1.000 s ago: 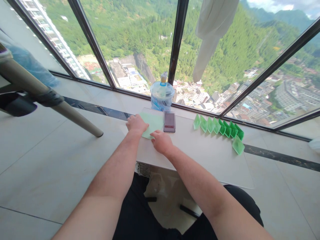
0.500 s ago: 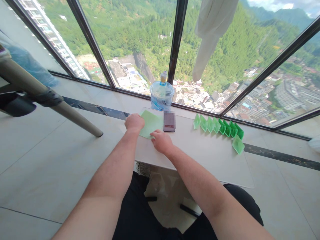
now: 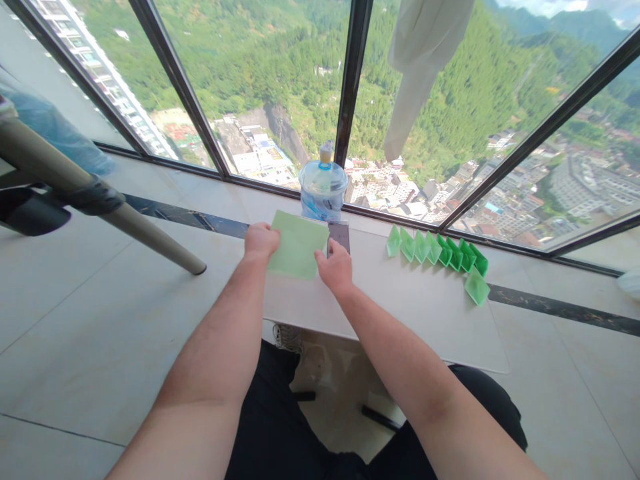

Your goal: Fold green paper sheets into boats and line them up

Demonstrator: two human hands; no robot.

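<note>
A light green sheet of paper (image 3: 296, 245) is held up off the low white table (image 3: 425, 313), tilted toward me. My left hand (image 3: 260, 241) pinches its left edge and my right hand (image 3: 335, 265) pinches its right edge. Just behind my right hand a dark phone (image 3: 339, 235) lies on the table. A row of several folded green paper boats (image 3: 436, 253) stands to the right, with one paler boat (image 3: 476, 287) set apart at the row's right end.
A large clear water bottle (image 3: 323, 189) stands on the floor behind the table, against the window frame. A beige pole (image 3: 100, 207) slants down to the floor at left. A pale cloth (image 3: 420, 67) hangs by the window. My dark-trousered legs sit under the table.
The green sheet has come up from lying flat on the table. My left hand slid to its left edge, and my right hand moved up and right to grip the other edge.
</note>
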